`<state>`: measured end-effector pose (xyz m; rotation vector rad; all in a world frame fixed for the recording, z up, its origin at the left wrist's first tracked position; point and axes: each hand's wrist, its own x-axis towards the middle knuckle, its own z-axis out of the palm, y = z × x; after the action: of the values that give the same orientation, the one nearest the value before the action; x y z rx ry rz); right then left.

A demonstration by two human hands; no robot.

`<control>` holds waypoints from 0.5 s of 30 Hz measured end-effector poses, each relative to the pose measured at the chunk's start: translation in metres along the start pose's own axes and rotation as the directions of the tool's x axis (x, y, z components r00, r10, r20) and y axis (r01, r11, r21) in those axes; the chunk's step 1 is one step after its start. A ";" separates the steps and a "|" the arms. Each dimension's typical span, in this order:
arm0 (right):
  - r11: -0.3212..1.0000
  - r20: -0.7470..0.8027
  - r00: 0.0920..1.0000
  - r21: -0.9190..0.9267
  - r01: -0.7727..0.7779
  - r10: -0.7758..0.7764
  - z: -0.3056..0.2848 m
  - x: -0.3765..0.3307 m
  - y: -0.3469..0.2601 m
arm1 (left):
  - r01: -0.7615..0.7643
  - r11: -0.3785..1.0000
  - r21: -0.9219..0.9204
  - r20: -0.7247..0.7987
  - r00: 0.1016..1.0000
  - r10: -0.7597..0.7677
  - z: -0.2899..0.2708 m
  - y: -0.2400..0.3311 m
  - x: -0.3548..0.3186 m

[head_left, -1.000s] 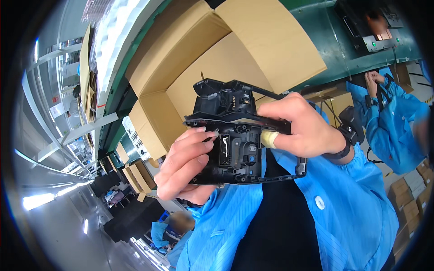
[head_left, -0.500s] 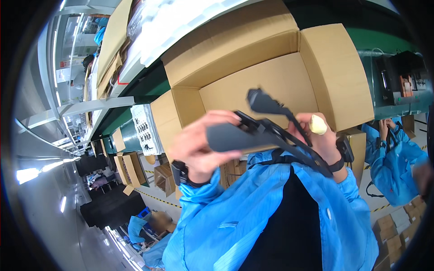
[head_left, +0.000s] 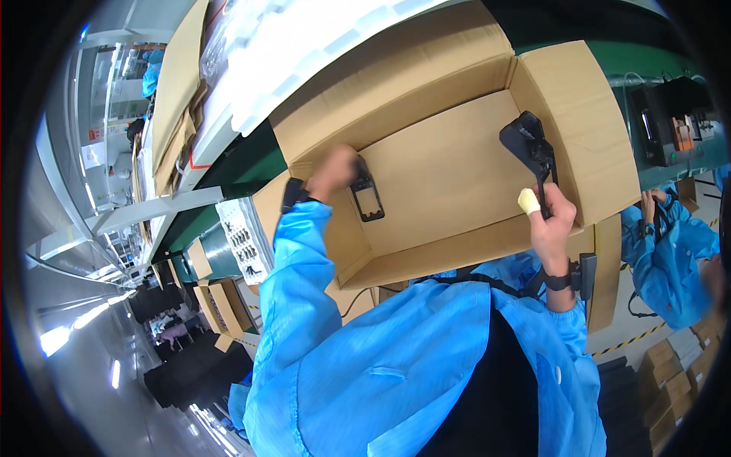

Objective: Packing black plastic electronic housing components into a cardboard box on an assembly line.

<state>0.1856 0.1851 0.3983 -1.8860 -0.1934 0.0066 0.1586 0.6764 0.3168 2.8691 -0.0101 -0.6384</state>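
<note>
1. Holding the black cover (head_left: 525,139) above the right end of the cardboard box (head_left: 442,160), our right hand (head_left: 554,217) is clamped on its narrow lower part, with the broad end standing up, inside the box's outline as we look down.
2. At the left end of the box is the black frame (head_left: 365,183), its cut-out part pointing toward us. Our left hand (head_left: 331,174) is at its upper end, but blur hides the fingers, so we cannot tell whether they grip it or only touch it.
3. Half a second ago we had both black parts close together in front of the box's near side; now they are well apart, one at each end of it. For the work in hand, we judge that each part is now handled separately, one to each hand.
4. On our right hand, over the box's near right corner, a pale yellow finger cover (head_left: 528,201) wraps one fingertip.
5. Left of the box we see a white tray (head_left: 242,240) with small dark pieces in it.
6. Right of the box stands a dark machine (head_left: 678,126), and nearer us a co-worker in a blue jacket (head_left: 662,251).
</note>
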 end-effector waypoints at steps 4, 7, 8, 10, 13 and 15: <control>0.991 -0.051 0.996 0.116 -0.069 0.076 0.002 0.000 0.007 | 0.245 0.863 0.441 -0.104 0.970 -0.222 0.016 0.022 -0.008; 0.985 -0.067 0.995 0.162 -0.059 0.071 0.004 -0.001 0.012 | 0.342 0.800 0.493 -0.197 0.940 -0.280 0.012 0.029 -0.020; 0.987 -0.046 0.996 0.149 -0.064 0.071 0.006 -0.001 0.014 | 0.401 0.768 0.499 -0.258 0.915 -0.310 0.008 0.033 -0.024; 0.989 -0.023 0.997 0.126 -0.072 0.076 0.006 -0.001 0.013 | 0.408 0.816 0.410 -0.272 0.908 -0.318 -0.011 0.059 -0.027; 1.000 0.121 0.993 0.010 0.002 -0.004 0.005 0.001 0.005 | 0.080 0.966 -0.245 -0.469 0.862 -0.190 -0.068 0.141 -0.056; 0.996 0.249 0.965 -0.028 0.089 -0.079 0.009 0.002 0.000 | -0.224 0.917 -0.331 -0.513 0.858 0.025 -0.104 0.191 -0.074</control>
<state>0.1865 0.1936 0.3954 -1.9118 -0.4480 0.1826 0.1421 0.5138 0.4778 2.5325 0.0015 0.1406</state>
